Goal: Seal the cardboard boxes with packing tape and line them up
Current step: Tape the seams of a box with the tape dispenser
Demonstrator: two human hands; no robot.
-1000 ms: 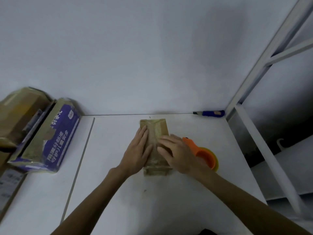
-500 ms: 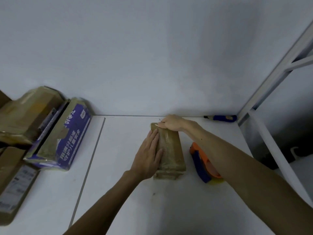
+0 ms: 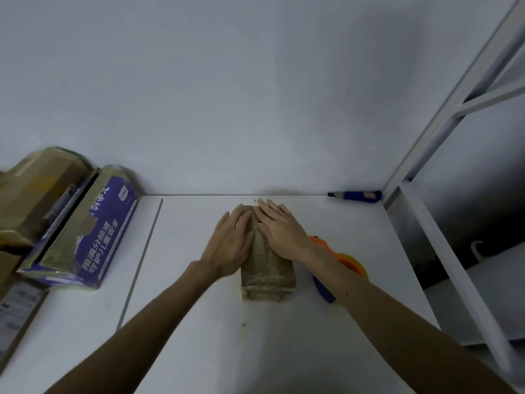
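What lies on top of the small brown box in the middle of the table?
The left hand and right hand rest flat on the far half of the box; its top under them is hidden.

The far half of the small cardboard box (image 3: 267, 270) is hidden beneath the left hand (image 3: 231, 244) and right hand (image 3: 281, 233), so the top under the flat fingers (image 3: 272, 214) cannot be judged. Just right of the right fingers, the tape dispenser (image 3: 350, 261) is largely covered by the right wrist and forearm; only orange, yellow and blue parts show. Well left of the left fingers, the brown boxes (image 3: 31, 194) are cut by the picture's edge, and the print on the purple box (image 3: 96, 231) is blurred. Far right of the fingers, by the wall, a blue tool (image 3: 358, 196) is too small to name, perhaps a cutter. The rack (image 3: 443, 251) runs out of view.
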